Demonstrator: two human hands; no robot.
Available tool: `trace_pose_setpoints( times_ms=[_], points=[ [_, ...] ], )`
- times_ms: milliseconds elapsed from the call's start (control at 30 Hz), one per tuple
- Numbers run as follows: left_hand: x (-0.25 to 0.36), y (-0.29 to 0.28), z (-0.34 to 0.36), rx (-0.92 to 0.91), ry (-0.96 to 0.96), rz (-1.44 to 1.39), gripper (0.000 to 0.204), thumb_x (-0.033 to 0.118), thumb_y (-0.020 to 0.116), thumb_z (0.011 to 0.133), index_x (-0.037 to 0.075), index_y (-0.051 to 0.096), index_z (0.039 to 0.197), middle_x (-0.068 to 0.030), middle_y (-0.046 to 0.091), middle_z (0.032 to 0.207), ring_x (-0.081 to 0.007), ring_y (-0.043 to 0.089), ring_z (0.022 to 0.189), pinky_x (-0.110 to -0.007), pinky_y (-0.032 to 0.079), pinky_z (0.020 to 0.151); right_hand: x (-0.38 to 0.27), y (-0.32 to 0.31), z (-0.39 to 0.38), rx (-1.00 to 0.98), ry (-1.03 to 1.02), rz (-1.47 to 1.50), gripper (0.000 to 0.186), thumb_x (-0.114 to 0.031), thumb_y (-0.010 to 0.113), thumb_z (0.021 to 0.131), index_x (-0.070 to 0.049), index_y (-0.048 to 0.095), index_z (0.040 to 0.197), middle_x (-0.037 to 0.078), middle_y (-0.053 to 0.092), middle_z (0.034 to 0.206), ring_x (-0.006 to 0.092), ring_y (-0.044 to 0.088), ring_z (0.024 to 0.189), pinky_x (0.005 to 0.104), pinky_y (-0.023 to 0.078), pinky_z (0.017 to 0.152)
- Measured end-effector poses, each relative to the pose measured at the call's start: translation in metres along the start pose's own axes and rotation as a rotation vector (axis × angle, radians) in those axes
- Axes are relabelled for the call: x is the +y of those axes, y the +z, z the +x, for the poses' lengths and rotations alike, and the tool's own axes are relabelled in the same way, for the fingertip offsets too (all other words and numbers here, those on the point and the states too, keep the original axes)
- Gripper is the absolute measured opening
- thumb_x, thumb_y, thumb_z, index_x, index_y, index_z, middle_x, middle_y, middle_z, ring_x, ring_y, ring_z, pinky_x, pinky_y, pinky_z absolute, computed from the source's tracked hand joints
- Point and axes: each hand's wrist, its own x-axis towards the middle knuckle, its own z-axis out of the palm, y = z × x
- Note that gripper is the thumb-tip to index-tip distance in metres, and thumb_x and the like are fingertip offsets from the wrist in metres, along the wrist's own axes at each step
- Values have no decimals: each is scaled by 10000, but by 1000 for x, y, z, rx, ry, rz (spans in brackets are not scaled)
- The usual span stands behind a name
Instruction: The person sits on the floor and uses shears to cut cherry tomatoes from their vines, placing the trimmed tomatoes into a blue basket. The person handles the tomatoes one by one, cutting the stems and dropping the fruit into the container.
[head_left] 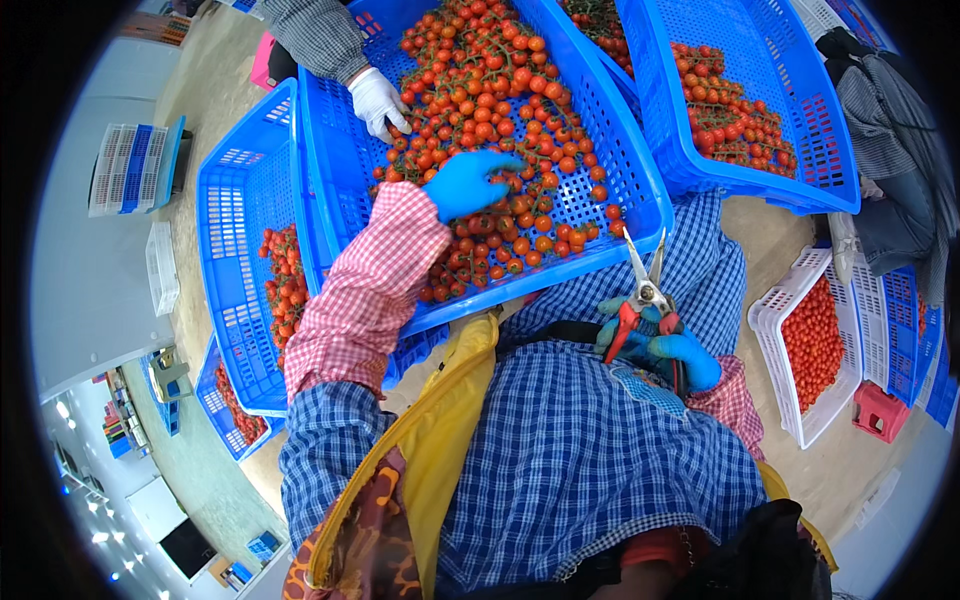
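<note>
A large blue plastic crate (640,225) in front of me holds cherry tomatoes on the vine (480,90). My left hand (468,184), in a blue glove, reaches over its near side. Its fingers are apart and curve just above the tomatoes, with nothing visibly gripped. Close to my body, my right hand (685,352), also blue-gloved, is closed around red-handled snips (645,290). Their blades stand spread, pointing up at the crate's near right corner. Another person's white-gloved hand (378,103) touches tomatoes at the crate's left side.
At the left stands a blue crate (245,180) with tomatoes inside. Another blue crate (690,165) with tomato trusses is at the upper right. A white crate (775,335) of small red tomatoes sits lower right, near a red stool (880,412). Another person's dark clothing (885,140) shows far right.
</note>
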Motion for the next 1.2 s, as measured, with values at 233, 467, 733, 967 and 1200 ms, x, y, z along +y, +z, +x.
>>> trace_pose_setpoints(
  times_ms=[233,467,733,967,1200],
  points=[
    [-14,28,78,231,105,335,425,163,634,767,133,552,1183,-123,610,1005,-251,593,944,-345,479,826,-2,1,-3,111,-61,-61,694,-208,563,714,39,329,1318,197,547,1127,274,565,1029,385,446,928],
    [-7,11,28,-95,-196,-1198,469,269,522,890,56,424,1296,-67,554,1152,-147,575,960,-305,502,797,-9,-1,-2,232,-94,-82,691,-299,574,692,25,388,1273,188,585,1019,295,593,953,423,479,860],
    [12,7,-16,-225,-47,-1420,663,196,587,863,93,228,1410,-78,416,1334,-173,547,1066,-337,505,861,-6,-11,1,264,-200,-151,579,-179,515,696,51,429,1221,158,601,934,241,607,891,369,501,818],
    [5,8,-5,-220,-113,-969,552,17,556,808,76,385,1329,-79,508,1233,-160,569,967,-292,506,799,-5,-24,-4,354,-278,-201,587,-115,483,667,51,430,1228,156,596,969,237,603,880,363,494,827],
    [-3,27,86,359,110,165,445,52,536,771,132,516,1208,-112,565,1080,-287,572,975,-370,495,787,-6,-27,-4,408,-274,-216,615,-98,461,648,66,413,1239,197,584,983,295,605,885,416,496,833]
  ],
)
